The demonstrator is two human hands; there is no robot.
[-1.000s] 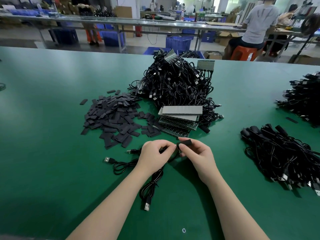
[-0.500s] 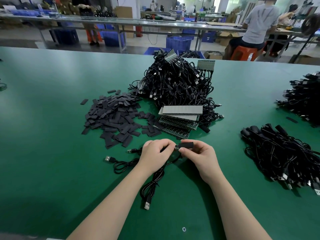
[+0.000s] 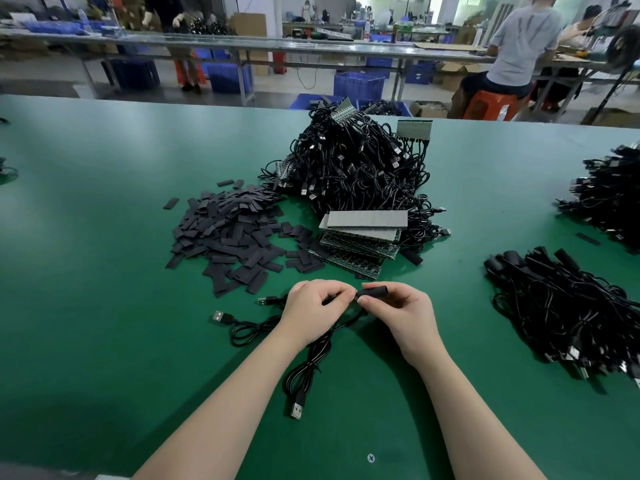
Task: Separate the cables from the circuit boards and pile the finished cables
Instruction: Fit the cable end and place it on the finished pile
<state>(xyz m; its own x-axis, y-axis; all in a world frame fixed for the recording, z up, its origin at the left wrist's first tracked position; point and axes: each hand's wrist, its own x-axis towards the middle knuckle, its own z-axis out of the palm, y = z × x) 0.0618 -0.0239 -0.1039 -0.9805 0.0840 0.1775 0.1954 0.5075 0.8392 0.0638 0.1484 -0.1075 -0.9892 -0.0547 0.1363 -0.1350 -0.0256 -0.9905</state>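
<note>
Hands meet at the centre of the frame, just below the middle, and we see both at work on one black cable [image 3: 313,355]. The left hand [image 3: 311,306] has its fingers curled round the cable's end, while the right hand [image 3: 398,311] pinches a short black sleeve [image 3: 375,292] between thumb and fingertips, the sleeve touching the left fingertips. The cable trails down toward the lower centre, ending in a USB plug [image 3: 297,409] on the green table [image 3: 104,341]. Two more plugs [image 3: 219,317] lie left of the left hand. Above the hands we find a stack of circuit boards [image 3: 360,237], tilted and fanned, leaning against a large tangled heap of cables [image 3: 353,168] in the upper centre, some still attached to boards. Left of the stack spreads a pile of flat black sleeves [image 3: 228,237]. At the right edge, a pile of finished cables [image 3: 568,306] lies well apart from the hands, with another dark cable heap [image 3: 609,195] above it. In the far upper right, a person [image 3: 519,39] sits on an orange stool [image 3: 491,105].
</note>
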